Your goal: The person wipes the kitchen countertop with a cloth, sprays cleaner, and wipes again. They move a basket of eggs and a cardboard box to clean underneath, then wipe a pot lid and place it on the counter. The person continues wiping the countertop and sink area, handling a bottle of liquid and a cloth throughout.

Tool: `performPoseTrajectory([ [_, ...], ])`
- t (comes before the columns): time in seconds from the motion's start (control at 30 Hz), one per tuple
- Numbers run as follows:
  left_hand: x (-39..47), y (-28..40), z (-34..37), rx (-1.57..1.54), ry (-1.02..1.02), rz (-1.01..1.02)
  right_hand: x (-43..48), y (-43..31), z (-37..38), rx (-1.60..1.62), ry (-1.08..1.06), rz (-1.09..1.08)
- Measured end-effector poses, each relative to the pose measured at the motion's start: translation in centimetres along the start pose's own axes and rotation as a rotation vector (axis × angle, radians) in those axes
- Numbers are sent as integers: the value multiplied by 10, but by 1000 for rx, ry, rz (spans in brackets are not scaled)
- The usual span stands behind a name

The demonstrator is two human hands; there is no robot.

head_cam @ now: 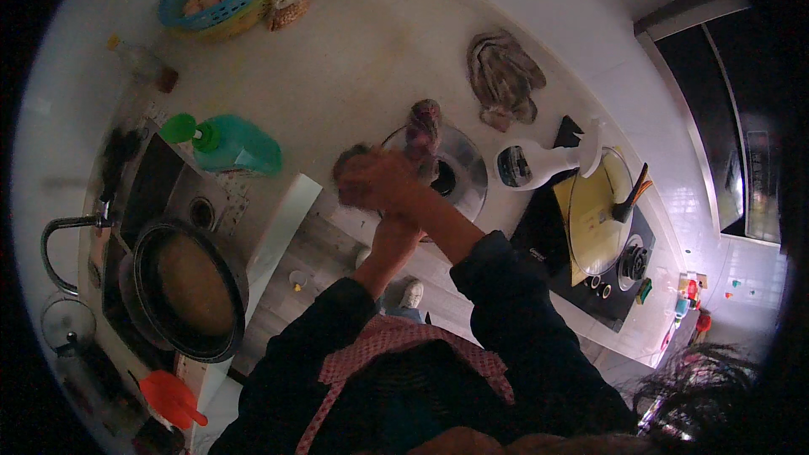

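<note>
My right hand, blurred, lies over my left hand at the counter edge, in front of a round metal lid with a black knob. A dark bunched cloth shows at the far side of my hands, gripped there, though which hand grips it is hidden in part. Another bunched brownish cloth lies across the lid, close to my right hand. A white spray bottle lies to the right of the lid. Farther back on the counter is a crumpled grey-brown cloth.
On the left, a black pan with cloudy liquid stands over the sink, near a faucet and a green pump bottle. A basket of eggs stands at the back. A glass lid rests over the stove at right.
</note>
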State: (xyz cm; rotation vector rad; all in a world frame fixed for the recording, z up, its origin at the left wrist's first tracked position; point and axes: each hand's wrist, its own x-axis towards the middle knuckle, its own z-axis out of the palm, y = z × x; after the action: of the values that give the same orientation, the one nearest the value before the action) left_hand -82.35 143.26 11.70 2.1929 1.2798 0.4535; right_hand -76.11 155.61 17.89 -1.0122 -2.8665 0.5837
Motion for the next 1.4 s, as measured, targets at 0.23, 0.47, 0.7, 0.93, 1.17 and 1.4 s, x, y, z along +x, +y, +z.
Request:
performPoseTrajectory([
  [0.23, 3, 12, -22, 127, 255, 121, -52, 70, -16, -149, 446, 815],
  [0.47, 2, 12, -16, 135, 253, 121, -157, 2, 37, -560, 600, 847],
  [0.7, 7, 7, -40, -109, 105, 109, -185, -81, 118, -343, 630, 570],
  [0.93, 69, 20, -104, -182, -84, -50, -193, -138, 85, 297, 168, 330],
  [1.17, 116, 66, -107, 179, -262, 113, -93, -46, 46, -99, 575, 534],
  [1.4, 104, 58, -48, 269, -18, 160, -120, -46, 76, 15, 481, 498],
])
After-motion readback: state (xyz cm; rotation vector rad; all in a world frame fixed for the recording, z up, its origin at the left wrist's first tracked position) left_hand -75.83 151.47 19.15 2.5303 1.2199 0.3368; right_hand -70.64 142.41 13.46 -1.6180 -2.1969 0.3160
